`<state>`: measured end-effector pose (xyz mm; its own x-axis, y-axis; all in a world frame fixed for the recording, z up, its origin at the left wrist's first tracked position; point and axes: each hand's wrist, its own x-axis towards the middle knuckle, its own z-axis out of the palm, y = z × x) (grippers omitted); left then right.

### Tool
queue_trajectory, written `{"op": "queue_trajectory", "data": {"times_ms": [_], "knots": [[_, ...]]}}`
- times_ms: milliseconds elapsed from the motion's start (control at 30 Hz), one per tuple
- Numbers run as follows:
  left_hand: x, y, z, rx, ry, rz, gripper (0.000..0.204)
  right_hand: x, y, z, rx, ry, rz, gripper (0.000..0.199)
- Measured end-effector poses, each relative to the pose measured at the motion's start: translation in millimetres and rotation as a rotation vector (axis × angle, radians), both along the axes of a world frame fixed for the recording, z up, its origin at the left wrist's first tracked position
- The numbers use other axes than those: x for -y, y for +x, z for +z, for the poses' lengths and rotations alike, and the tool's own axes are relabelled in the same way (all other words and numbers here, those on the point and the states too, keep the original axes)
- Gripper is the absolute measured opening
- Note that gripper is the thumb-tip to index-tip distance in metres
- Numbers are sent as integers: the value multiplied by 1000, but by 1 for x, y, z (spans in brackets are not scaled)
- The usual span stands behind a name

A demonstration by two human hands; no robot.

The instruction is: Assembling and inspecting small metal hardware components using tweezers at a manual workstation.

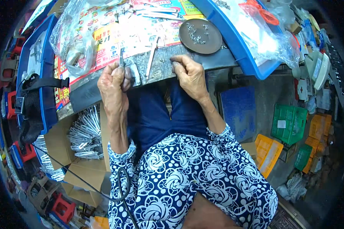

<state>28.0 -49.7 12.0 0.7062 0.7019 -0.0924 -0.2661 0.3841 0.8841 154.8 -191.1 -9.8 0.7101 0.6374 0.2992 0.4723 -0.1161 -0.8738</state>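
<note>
My left hand (114, 79) is closed at the table's front edge, thumb and fingers pinching a slim metal piece (121, 58) that points away from me. My right hand (190, 76) hovers by the same edge with thumb and fingertips drawn together; anything between them is too small to make out. Between the hands, a narrow silver-white strip (152, 57) lies on the worn dark tabletop (162, 63). Beyond my right hand rests a round brown dish (212, 42) with many tiny metal parts in it.
Blue trays (237, 51) flank the work area, the right one holding plastic bags and a red-orange item (266, 15). A clear plastic bag (80, 57) lies on printed red-yellow sheets. At lower left, a cardboard box (61, 149) holds metal strips; a black cable (86, 183) crosses it.
</note>
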Motion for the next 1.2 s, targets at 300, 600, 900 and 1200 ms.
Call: {"op": "queue_trajectory", "data": {"times_ms": [300,600,900,1200], "knots": [[-9,-4,-2,76,-120,-30,18,-1,-2,5,-7,-34,-4,13],[-9,-4,-5,99,-223,-49,19,6,-3,1,-63,-93,23,14],[-19,-7,-7,145,-290,-46,13,-2,-5,2,-27,-65,0,14],[-16,-2,-6,103,-273,-31,9,0,-3,4,9,-40,-25,13]]}}
